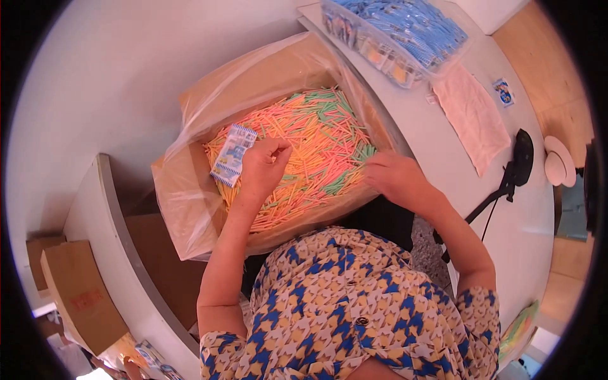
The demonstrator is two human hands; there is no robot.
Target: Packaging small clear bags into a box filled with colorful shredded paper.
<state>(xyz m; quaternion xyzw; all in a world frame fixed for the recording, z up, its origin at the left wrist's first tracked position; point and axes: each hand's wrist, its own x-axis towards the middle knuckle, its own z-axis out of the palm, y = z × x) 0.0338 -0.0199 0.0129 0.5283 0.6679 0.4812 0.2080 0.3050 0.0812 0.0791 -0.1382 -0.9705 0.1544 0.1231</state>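
1. The left hand [269, 166] was above the coloured sticks [323, 136], over the left-middle part of the heap; its fingers were curled in, with the thumb and fingertips brought close to each other. Whether they pinched a stick could not be told.
2. The sticks, thin and pink, yellow, orange and green, filled the cardboard box [166, 209] and spread out beneath and beyond the left fingertips. Whether those fingertips touched the heap could not be told.
3. A blue-and-white packet [232, 155] lay tilted on the sticks, just to the left of the left hand, on the side of the knuckles and wrist rather than of the fingertips. Whether hand and packet touched was unclear.
4. The right hand [394, 179] was at the right side of the box, its fingers bent and held close together, pointing left toward green and pink sticks just beside the tips. Whether anything was between them could not be seen.
5. A clear plastic liner [190, 120] covered the inside of the box and hung over its edges.
6. To the right, on a white table [513, 237], stood a clear tub [370, 54] heaped with blue packets [411, 28]; a pink cloth [472, 120] lay near it, with a small blue sachet [504, 92] farther right.
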